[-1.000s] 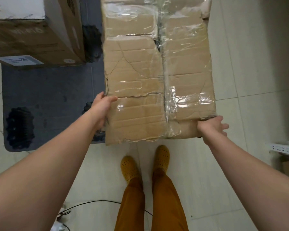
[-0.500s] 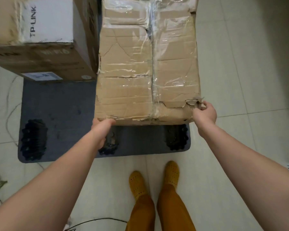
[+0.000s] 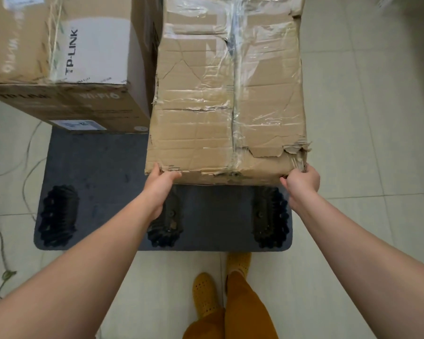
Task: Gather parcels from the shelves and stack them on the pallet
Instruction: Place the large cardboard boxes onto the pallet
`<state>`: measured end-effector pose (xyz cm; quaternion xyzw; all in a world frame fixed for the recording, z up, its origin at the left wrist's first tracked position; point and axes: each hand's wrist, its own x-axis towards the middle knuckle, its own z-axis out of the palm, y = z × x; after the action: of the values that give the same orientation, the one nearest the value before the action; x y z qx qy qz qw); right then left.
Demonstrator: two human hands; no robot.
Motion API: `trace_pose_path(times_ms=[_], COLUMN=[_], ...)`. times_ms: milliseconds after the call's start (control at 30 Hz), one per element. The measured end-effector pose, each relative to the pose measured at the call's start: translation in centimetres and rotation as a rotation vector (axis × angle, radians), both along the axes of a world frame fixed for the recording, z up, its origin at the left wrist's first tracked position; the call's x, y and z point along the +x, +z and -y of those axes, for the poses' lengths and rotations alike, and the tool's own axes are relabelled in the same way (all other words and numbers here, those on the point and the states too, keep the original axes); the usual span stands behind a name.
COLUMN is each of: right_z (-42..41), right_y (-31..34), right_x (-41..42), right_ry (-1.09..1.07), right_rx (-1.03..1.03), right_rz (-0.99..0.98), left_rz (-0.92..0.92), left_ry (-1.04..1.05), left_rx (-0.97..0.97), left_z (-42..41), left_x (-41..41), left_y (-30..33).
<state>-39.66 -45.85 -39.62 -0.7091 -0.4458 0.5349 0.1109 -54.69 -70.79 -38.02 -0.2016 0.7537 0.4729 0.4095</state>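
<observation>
Over the dark pallet [image 3: 103, 167], both arms reach forward; left hand [image 3: 160, 185] and right hand [image 3: 302, 182] grip the taped carton's [image 3: 228, 99] near bottom corners.

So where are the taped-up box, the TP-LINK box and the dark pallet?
Taped-up box [image 3: 228, 99]: head view, middle of its top face.
TP-LINK box [image 3: 93, 52]: head view, white label on top.
Dark pallet [image 3: 103, 167]: head view, bare deck in front of the TP-LINK box.
</observation>
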Motion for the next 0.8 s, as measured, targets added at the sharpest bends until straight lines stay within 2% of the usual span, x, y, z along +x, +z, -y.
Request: trace_pose_path(times_ms=[333,600,800], right_z=[-6.3,-8.9,-10.0], right_y=[0.1,0.4,0.7], right_x=[-8.9,-14.1,-16.7], right_ry=[0.168,0.398,0.438], right_rx=[-0.069,-0.119,-0.147], right_rz=[-0.078,-0.173,-0.199], left_rz=[-0.103,-0.133,-0.048], left_ry=[0.006,0.073,0.096], left_rx=[-0.013,-0.03,-0.03], left_z=[-8.1,-11.4,-12.3], left_x=[-8.1,-13.9,-16.2], left_y=[-0.1,-0.5,-0.3])
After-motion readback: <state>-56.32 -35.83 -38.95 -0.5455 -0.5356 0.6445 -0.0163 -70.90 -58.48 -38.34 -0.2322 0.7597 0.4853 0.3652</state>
